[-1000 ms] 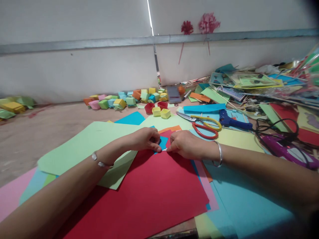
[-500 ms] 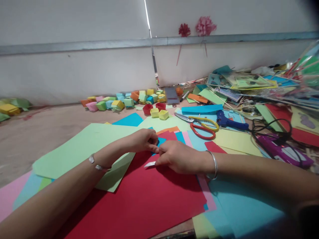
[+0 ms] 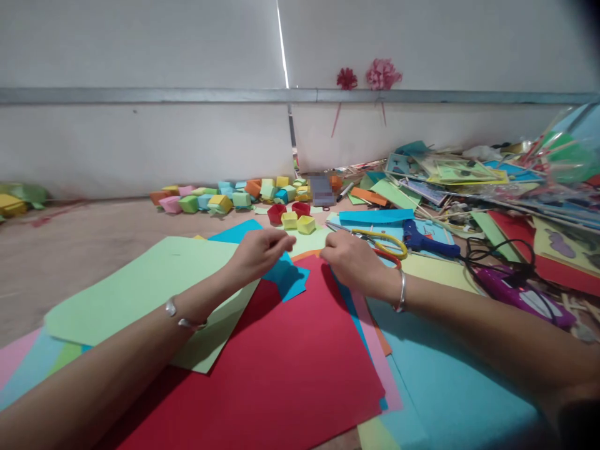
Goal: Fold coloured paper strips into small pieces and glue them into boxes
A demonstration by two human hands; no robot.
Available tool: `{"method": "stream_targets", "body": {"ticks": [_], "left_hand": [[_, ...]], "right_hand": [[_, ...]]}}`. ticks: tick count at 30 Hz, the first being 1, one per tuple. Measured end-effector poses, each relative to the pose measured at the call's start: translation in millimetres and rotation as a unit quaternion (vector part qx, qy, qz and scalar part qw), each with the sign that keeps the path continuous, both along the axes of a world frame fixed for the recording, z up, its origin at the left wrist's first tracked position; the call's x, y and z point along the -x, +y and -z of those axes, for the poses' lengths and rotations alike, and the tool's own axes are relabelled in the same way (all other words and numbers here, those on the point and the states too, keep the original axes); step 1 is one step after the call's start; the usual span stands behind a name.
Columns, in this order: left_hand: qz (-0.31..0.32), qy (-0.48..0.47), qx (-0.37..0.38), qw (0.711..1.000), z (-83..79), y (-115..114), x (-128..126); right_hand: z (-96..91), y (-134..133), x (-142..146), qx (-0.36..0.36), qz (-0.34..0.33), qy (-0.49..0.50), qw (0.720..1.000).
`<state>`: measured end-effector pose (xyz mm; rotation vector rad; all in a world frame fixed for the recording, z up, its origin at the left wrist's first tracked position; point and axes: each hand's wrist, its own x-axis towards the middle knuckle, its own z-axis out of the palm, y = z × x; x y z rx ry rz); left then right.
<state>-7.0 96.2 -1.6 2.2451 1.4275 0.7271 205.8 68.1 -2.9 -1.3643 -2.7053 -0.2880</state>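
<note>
My left hand [image 3: 261,253] is closed, thumb and fingertips drawn together in a pinch. Whatever may be between them is too small to make out. Below it lies a cut blue paper piece [image 3: 294,282] with angled edges, on a large sheet of red paper [image 3: 262,369]. My right hand [image 3: 352,261] is curled over the far corner of the red sheet, beside the scissors [image 3: 384,240] with yellow and red handles. Its fingers are folded in, and what they hold, if anything, is hidden. A gap separates the two hands.
Pale green sheets [image 3: 140,281] lie at left, light blue sheets [image 3: 450,387] at right. Behind stand small folded paper boxes [image 3: 305,225]. A blue glue gun [image 3: 426,240], a purple device with black cable [image 3: 520,294] and heaped paper crafts [image 3: 445,172] fill the right side.
My hands have come apart; the right moved up and right, the left slightly left. The blue piece is uncovered. The white pointed scrap at my right hand no longer shows.
</note>
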Motion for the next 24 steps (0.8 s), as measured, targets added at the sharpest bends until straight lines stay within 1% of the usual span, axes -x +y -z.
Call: {"method": "stream_targets", "body": {"ticks": [2,4,6,7,8,10,13,15,19,22,24], "left_hand": [[-0.072,-0.046,-0.05,0.995,5.1,1.7,-0.5],[-0.111,-0.077,-0.071,0.988,12.1,3.5,-1.1],[-0.127,-0.101,-0.077,0.984,18.6,5.2,-1.6],[-0.131,-0.112,-0.079,0.982,21.1,5.9,-1.7],[-0.134,-0.122,-0.081,0.98,22.9,6.5,-1.7],[-0.137,-0.139,-0.087,0.977,24.8,7.4,-1.1],[-0.138,-0.157,-0.092,0.973,26.2,8.2,0.3],[-0.137,-0.163,-0.095,0.972,27.8,8.7,1.2],[-0.122,-0.155,-0.102,0.975,30.8,8.4,1.7],[-0.1,-0.139,-0.117,0.978,29.5,5.7,1.7],[-0.073,-0.127,-0.134,0.98,27.3,3.2,2.1]], "right_hand": [[8.6,-5.8,9.7,-0.037,-0.124,0.024,0.991],[18.2,-9.1,17.5,-0.094,-0.246,0.042,0.964],[27.9,-8.9,21.8,-0.15,-0.322,0.039,0.934],[32.2,-7.6,22.5,-0.174,-0.341,0.033,0.923],[35.7,-5.9,22.2,-0.193,-0.349,0.026,0.917],[39.4,-2.1,19.5,-0.214,-0.337,0.013,0.917],[37.3,-0.4,14.1,-0.197,-0.295,0.003,0.935],[33.4,-3.4,12.3,-0.18,-0.283,-0.011,0.942],[29.2,-11.6,12.9,-0.198,-0.291,-0.046,0.935],[29.9,-10.2,11.3,-0.226,-0.281,-0.023,0.933],[30.7,-4.9,8.0,-0.241,-0.253,0.033,0.936]]}}
